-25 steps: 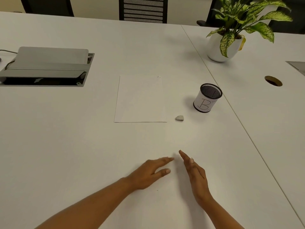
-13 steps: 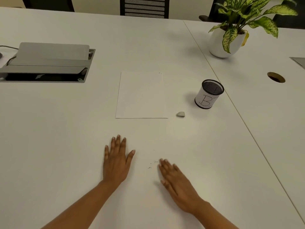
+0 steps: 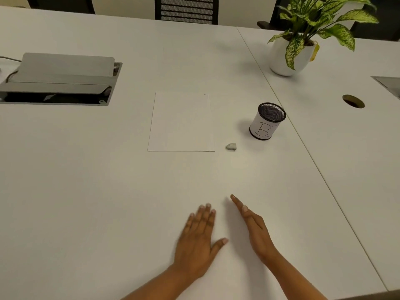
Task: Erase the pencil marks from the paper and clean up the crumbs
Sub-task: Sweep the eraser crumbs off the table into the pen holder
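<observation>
Though thin-lined, "B" on cup (image 3: 267,123)

White flat surface (image 3: 108,191), two slabs meeting at a seam that runs from 12 to 5 o'clock.

- Centre: white rectangular paper sheet (image 3: 181,122), lying flat.
- 3 o'clock of its near corner, just beside but apart: small grey wedge-shaped eraser (image 3: 231,146).
- 2 o'clock: upright black mesh cup with white label (image 3: 267,124).
- 1 o'clock: white round pot holding a green leafy plant (image 3: 285,59).
- 10 o'clock: grey recessed cable hatch (image 3: 58,81), lid raised.
- 6 o'clock: left hand (image 3: 199,241) palm down; right hand (image 3: 253,226) set on edge, fingers straight.
</observation>
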The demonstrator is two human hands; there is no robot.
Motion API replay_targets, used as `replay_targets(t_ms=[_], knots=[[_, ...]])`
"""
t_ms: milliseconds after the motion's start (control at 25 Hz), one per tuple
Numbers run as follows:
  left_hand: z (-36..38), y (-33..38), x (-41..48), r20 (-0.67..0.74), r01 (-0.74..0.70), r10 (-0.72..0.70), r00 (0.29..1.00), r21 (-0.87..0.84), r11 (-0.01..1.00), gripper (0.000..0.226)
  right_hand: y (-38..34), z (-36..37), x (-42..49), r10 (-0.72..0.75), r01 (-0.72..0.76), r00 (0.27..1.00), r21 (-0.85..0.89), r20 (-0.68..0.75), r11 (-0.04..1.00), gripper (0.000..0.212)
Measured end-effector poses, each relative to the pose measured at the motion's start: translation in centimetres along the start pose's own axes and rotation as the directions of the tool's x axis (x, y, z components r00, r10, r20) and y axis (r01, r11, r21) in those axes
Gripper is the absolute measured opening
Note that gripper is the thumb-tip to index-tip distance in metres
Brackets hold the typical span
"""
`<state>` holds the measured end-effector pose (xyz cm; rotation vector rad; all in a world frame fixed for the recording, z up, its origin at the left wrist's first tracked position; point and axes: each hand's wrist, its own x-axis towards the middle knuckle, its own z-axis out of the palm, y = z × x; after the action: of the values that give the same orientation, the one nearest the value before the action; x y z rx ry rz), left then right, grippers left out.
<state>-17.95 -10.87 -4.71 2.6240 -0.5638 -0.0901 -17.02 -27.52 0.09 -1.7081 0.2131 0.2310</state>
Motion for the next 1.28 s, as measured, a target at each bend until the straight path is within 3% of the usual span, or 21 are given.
replay_targets(t_ms=[160,280,400,520,600,680,840,920,1120,1280], knots=[[-0.8,1.0,-0.7,-0.059,-0.031,0.025,0.998,-0.107,0.994,0.061,0.1,-0.8,0.0,0.011,-0.012,1.0,0.035,0.021,0.999,0.038],[-1.5,-1.3,0.5,-0.157,0.205,-0.202,0.967,0.002,0.979,0.068,0.2,-1.5,-0.2,0.024,-0.024,1.0,0.105,0.01,0.994,0.04],[-2.1,-0.8,0.8,0.05,0.299,-0.304,0.951,0.088,0.95,0.077,0.3,-1.9,-0.3,0.025,-0.027,1.0,0.143,0.016,0.989,0.04],[-0.8,2.1,-0.7,0.117,0.229,-0.233,0.966,0.041,0.972,0.075,0.7,-2.2,-0.5,-0.009,0.005,1.0,0.141,0.027,0.99,0.04],[-0.3,3.9,-1.8,0.095,0.112,-0.105,0.99,-0.075,0.991,0.077,1.0,-2.3,-0.5,-0.035,0.031,0.999,0.137,0.028,0.99,0.039],[-0.7,3.9,-1.6,0.118,0.092,-0.069,0.991,-0.201,0.975,0.082,1.3,-2.3,-0.5,-0.043,0.04,0.999,0.164,0.014,0.986,0.04],[-1.8,-0.5,2.9,-0.062,0.287,-0.291,0.955,-0.059,0.956,0.114,1.4,-2.3,-0.4,-0.043,0.039,0.999,0.195,0.018,0.98,0.044],[-2.9,-2.7,5.2,-0.039,0.336,-0.335,0.942,0.045,0.941,0.123,1.6,-2.5,-0.5,-0.048,0.049,0.999,0.144,-0.014,0.988,0.042],[-2.5,-0.9,4.7,0.124,0.093,-0.109,0.986,0.129,0.987,0.116,2.8,-4.1,-1.0,-0.142,0.146,0.971,0.009,-0.191,0.989,0.037],[-1.2,3.5,-0.5,0.245,-0.047,0.056,0.968,-0.042,0.998,0.097,3.0,-4.4,-0.9,-0.134,0.138,0.973,0.008,-0.189,0.99,0.035]])
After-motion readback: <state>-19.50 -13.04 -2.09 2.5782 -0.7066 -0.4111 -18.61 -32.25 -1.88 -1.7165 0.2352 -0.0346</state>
